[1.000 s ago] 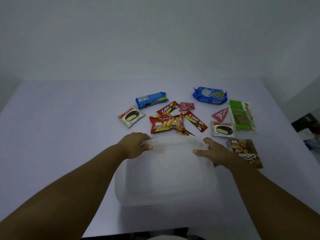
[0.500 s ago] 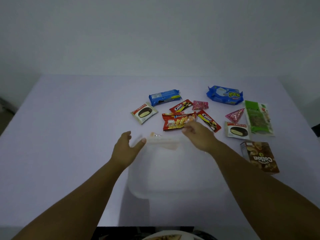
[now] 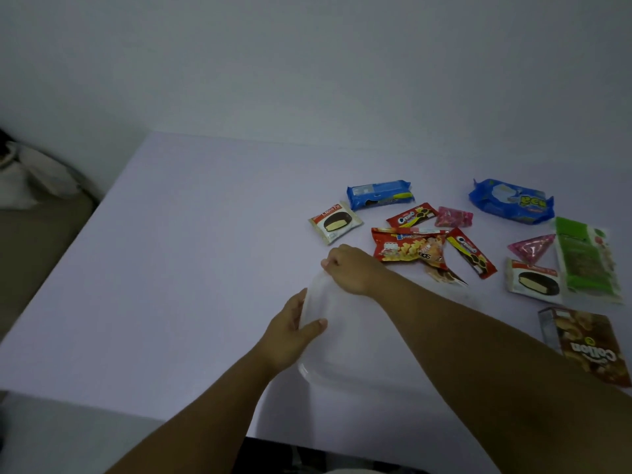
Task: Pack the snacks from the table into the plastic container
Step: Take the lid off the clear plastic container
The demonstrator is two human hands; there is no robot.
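Note:
A translucent plastic container (image 3: 345, 357) with its lid sits on the pale table near the front edge. My left hand (image 3: 290, 331) grips its left side, thumb on top. My right hand (image 3: 352, 268) reaches across and pinches the lid's far left corner. Beyond the container lie several snacks: a red chips bag (image 3: 407, 248), two red Oreo packs (image 3: 412, 215), a blue cookie pack (image 3: 379, 195), a Choco Pie (image 3: 335, 222), pink candy (image 3: 453, 217), and a second Choco Pie (image 3: 533, 282).
A large blue bag (image 3: 511, 201), a green packet (image 3: 586, 265), a pink triangular pack (image 3: 531, 249) and a brown Collon box (image 3: 586, 343) lie at the right. The table's left edge (image 3: 68, 248) borders a floor with a white bag (image 3: 30, 176).
My right hand has crossed from the lid's far right side to its far left corner. My left hand has closed on the container's left side. The view has swung left.

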